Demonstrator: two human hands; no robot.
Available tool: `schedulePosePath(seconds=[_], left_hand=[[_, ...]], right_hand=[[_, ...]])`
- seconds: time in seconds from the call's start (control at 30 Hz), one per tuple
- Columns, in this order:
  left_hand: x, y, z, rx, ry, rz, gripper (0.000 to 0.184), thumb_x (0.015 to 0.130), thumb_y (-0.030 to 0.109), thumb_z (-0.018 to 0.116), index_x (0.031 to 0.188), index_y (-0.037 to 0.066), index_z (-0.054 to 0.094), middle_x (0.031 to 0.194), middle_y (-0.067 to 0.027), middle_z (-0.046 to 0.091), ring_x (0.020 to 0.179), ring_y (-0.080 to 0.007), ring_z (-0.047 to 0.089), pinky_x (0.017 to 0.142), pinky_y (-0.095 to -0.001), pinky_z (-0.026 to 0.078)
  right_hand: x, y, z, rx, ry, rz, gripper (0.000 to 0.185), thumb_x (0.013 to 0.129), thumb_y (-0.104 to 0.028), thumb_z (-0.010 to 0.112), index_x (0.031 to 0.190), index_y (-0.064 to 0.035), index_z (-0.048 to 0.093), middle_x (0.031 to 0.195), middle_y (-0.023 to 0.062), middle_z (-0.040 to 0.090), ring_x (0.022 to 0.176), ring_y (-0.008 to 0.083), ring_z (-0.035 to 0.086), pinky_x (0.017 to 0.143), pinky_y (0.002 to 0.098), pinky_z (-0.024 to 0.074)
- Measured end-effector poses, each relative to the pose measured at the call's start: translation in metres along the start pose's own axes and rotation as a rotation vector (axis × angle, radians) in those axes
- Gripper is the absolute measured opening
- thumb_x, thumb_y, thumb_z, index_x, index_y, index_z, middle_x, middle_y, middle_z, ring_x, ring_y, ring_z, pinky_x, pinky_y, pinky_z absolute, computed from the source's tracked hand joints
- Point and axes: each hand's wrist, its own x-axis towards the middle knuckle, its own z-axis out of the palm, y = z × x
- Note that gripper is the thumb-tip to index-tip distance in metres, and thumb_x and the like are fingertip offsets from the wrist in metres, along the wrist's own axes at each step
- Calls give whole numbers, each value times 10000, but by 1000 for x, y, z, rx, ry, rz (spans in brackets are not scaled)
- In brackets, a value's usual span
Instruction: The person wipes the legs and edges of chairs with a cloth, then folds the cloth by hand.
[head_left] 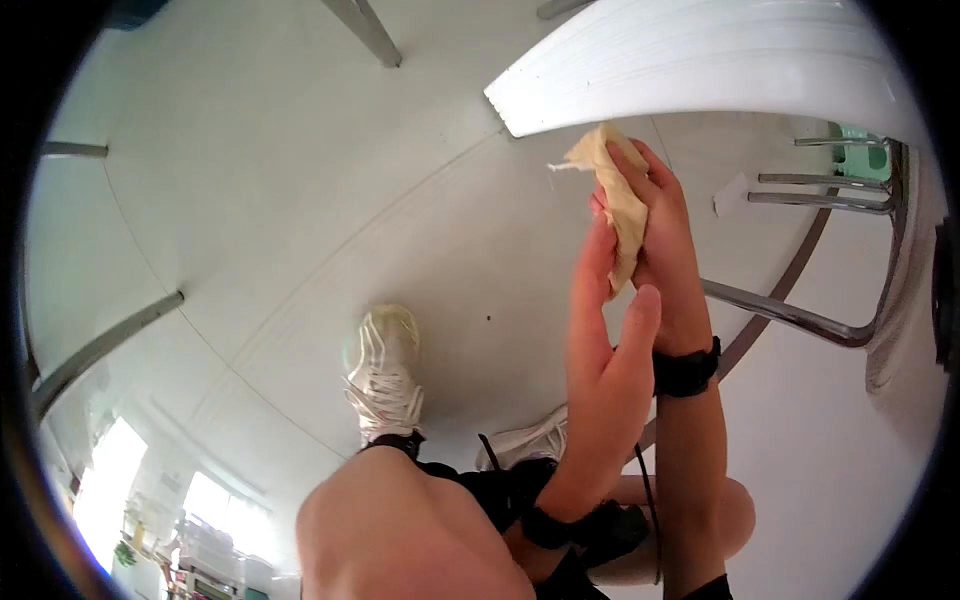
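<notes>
A crumpled pale yellow cloth (627, 215) is held up off the floor between my two hands, with a white frayed thread sticking out at its left. My right hand (672, 225) is closed round the cloth's upper right side, fingers curled over it. Along the lower left edge of the cloth lies my left hand (615, 335), its fingers against the fabric and its thumb sticking up apart from it. Part of the left fingers is hidden by the cloth. Each wrist wears a black band.
A white panel-like surface (700, 70) stands close beyond my hands. To the right is a chair's metal frame (800, 315), with a green stool (860, 155) behind it. Metal legs (110, 350) reach in from the left. My shoes (385, 375) rest on the pale tiled floor (270, 200).
</notes>
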Motion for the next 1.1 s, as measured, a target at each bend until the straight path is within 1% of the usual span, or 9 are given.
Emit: schedulePosePath(seconds=[0.1, 0.2, 0.33, 0.43, 0.53, 0.67, 0.73, 0.87, 1.1], left_hand=[[5, 0, -2, 7, 55, -4, 542, 944, 56, 494, 1448, -6, 305, 1451, -148, 378, 1335, -228, 358, 1114, -359, 260], [8, 11, -6, -40, 84, -31, 541, 936, 51, 501, 1441, -11, 317, 1430, -146, 397, 1330, -235, 364, 1109, -356, 266], [11, 4, -15, 39, 45, 47, 509, 932, 48, 487, 1417, -21, 347, 1403, -150, 423, 1308, -240, 391, 1097, -354, 284], [7, 6, -16, 79, 38, 16, 498, 928, 48, 489, 1403, -30, 358, 1401, -155, 422, 1288, -243, 405, 1093, -353, 285], [8, 9, -12, -1, 13, 32, 474, 923, 39, 494, 1376, -38, 377, 1390, -161, 428, 1271, -247, 415, 1085, -350, 290], [0, 34, 3, 63, 123, -112, 443, 933, 80, 459, 1361, -29, 421, 1305, -134, 506, 1216, -182, 458, 1053, -308, 315], [7, 20, -3, 102, 72, 17, 434, 927, 71, 457, 1348, -28, 432, 1285, -123, 511, 1204, -172, 459, 1048, -308, 320], [13, -5, -8, 257, 137, 162, 422, 897, 27, 484, 1314, -30, 468, 1271, -97, 514, 1200, -175, 467, 1058, -315, 314], [13, 19, -15, 369, 19, 280, 470, 850, 43, 554, 1310, -13, 474, 1212, -118, 550, 1174, -199, 482, 1054, -331, 324]], right_hand=[[11, 0, 11, -47, 46, -3, 221, 927, -182, 612, 1042, 6, 611, 827, 4, 595, 688, 57, 524, 588, 212, 420], [17, 11, 16, 11, 59, -43, 206, 960, -216, 552, 1030, -24, 583, 660, 2, 521, 560, 85, 497, 482, 213, 397], [16, 17, 24, -6, 101, -99, 208, 966, -226, 536, 997, -25, 578, 644, 7, 515, 554, 102, 495, 470, 223, 385], [14, 17, 22, 47, 92, -148, 200, 966, -227, 533, 978, -32, 576, 666, 4, 526, 561, 101, 493, 479, 226, 383], [10, 9, 27, 14, 229, -297, 197, 959, -235, 540, 951, -41, 580, 696, 0, 537, 578, 99, 507, 496, 233, 392], [7, 4, 32, 67, 269, -402, 172, 920, -172, 608, 948, -2, 603, 833, 26, 613, 698, 85, 552, 607, 231, 440], [10, 10, 35, 68, 301, -421, 167, 914, -167, 612, 939, -2, 604, 840, 29, 615, 709, 88, 555, 618, 233, 444], [16, 25, 33, -30, 236, -227, 155, 905, -192, 618, 957, -46, 613, 835, 18, 601, 676, 87, 543, 565, 227, 429], [2, 6, 52, 117, 385, -450, 145, 885, -173, 599, 906, -30, 577, 822, 18, 577, 709, 104, 534, 601, 243, 433]])
